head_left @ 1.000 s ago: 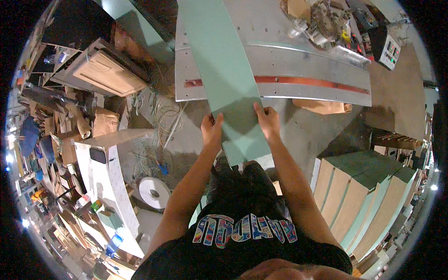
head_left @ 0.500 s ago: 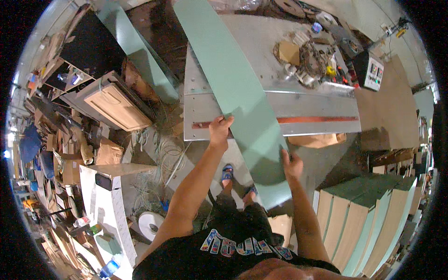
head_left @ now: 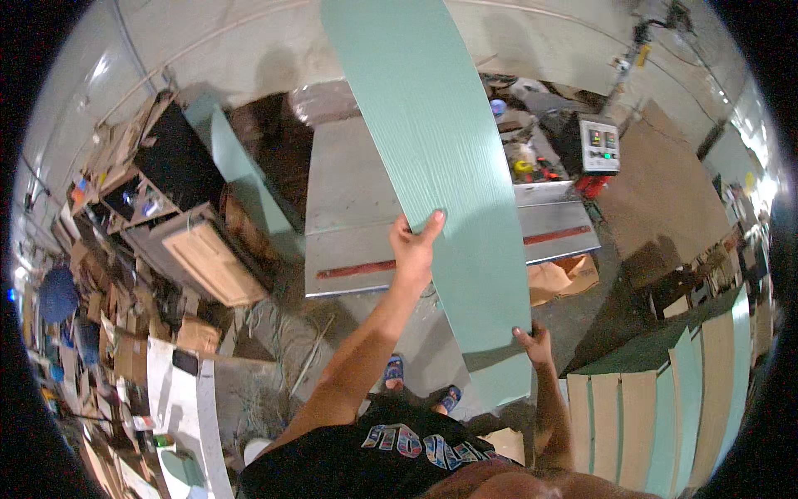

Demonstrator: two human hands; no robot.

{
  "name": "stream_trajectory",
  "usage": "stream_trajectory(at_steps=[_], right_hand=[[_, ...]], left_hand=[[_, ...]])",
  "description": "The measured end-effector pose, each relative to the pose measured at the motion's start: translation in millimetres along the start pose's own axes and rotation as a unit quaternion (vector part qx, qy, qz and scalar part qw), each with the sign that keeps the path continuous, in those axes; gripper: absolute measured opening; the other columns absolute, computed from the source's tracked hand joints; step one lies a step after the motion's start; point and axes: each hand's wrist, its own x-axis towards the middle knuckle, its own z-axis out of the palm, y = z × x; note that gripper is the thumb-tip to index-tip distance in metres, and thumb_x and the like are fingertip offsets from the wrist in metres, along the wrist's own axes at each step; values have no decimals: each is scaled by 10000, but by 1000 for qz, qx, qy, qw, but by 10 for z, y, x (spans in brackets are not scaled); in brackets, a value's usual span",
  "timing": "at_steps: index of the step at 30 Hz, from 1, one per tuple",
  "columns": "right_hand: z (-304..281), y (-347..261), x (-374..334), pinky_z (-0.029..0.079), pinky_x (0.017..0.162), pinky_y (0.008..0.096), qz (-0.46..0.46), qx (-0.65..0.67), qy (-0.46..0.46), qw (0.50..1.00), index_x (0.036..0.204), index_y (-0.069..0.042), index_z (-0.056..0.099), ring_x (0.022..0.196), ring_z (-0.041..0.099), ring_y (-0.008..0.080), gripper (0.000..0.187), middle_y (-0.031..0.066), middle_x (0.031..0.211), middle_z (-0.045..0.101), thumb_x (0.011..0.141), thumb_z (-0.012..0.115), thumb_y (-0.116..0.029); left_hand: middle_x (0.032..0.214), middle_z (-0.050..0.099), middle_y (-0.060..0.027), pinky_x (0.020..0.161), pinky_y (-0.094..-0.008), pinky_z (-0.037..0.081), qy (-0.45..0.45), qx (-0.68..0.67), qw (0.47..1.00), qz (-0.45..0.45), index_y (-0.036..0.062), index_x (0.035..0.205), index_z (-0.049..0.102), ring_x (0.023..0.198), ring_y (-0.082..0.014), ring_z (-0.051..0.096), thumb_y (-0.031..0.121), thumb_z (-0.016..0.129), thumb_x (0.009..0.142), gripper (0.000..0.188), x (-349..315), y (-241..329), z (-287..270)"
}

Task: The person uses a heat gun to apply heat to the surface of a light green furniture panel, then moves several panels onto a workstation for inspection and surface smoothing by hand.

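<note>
A long, pale green board (head_left: 457,183) stretches from near my body up past the top of the picture, raised in front of a grey metal work table (head_left: 349,200). My left hand (head_left: 414,249) grips its left edge about midway, thumb on the upper face and the other fingers partly hidden beneath. Lower down, my right hand (head_left: 536,343) holds the right edge near the close end, thumb on top. Fine grain lines show on the board's face. A red strip (head_left: 357,270) runs along the table's near side, partly covered by the board.
To the right stands a stack of green and tan boards (head_left: 657,407). A control box (head_left: 598,143) with lit displays sits behind the table's right end. Another green board (head_left: 249,183) leans at the left, near a framed wooden panel (head_left: 212,258). A white panel (head_left: 179,399) is at lower left.
The board has been lifted and tilted up off the table, its far end now before the wall. Both hands keep their hold on its edges. The view has shifted upward.
</note>
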Motion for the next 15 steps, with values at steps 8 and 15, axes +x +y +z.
stream_trajectory(at_steps=[8, 15], right_hand=[[-222, -1139, 52, 519, 825, 302, -78, 151, -26, 985, 1163, -19, 705, 905, 634, 115, 368, 2, 1028, 713, 887, 845, -218], [-535, -137, -524, 530, 802, 312, -109, 244, 56, 962, 1090, -15, 721, 878, 644, 120, 337, 12, 992, 729, 901, 845, -265]], left_hand=[[938, 687, -2, 735, -261, 493, -116, 117, 984, 74, -7, 1078, 660, 826, -71, 574, 201, 815, 937, 296, -1108, -539, 632], [933, 699, -23, 713, -216, 485, -181, 110, 957, 196, -35, 1147, 637, 805, -51, 596, 120, 746, 982, 251, -1599, -54, 1715]])
